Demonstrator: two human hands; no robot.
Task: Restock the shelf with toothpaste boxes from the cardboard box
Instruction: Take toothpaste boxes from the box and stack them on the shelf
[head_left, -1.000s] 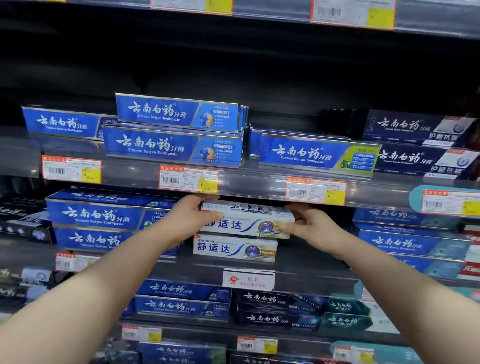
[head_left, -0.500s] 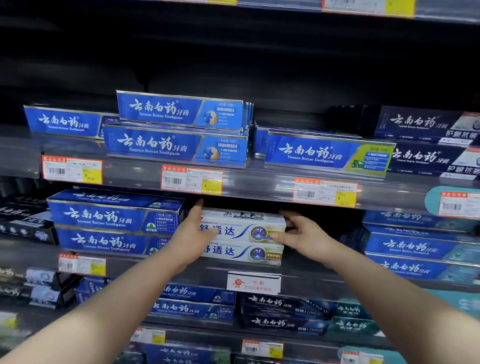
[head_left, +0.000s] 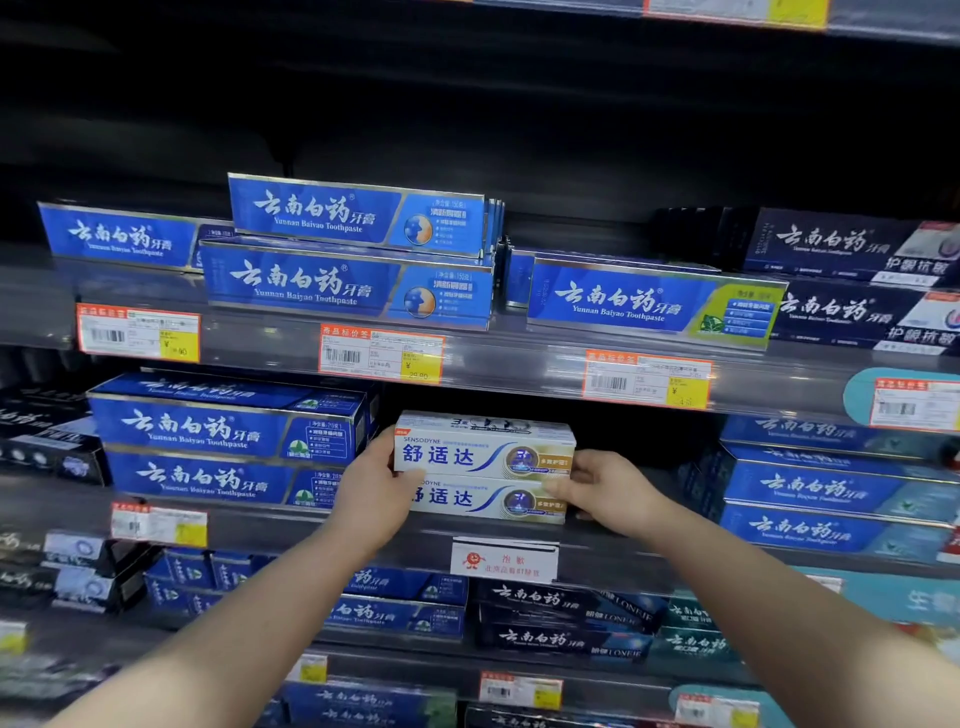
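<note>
Two white Sensodyne toothpaste boxes are stacked on the middle shelf (head_left: 291, 525). The upper white box (head_left: 483, 448) lies flat on the lower white box (head_left: 488, 501). My left hand (head_left: 376, 493) presses against the left ends of both boxes. My right hand (head_left: 605, 491) holds the right ends, thumb on the front of the lower box. The cardboard box is out of view.
Blue Yunnan Baiyao boxes (head_left: 228, 431) are stacked just left of the white ones, and more blue boxes (head_left: 826, 488) sit to the right beyond a dark gap. The shelf above (head_left: 519, 364) hangs low over the stack. A white notice tag (head_left: 504, 558) hangs below.
The upper white box was held above the lower one a second ago; it has come down onto it. Both hands have slid lower along the stack's ends.
</note>
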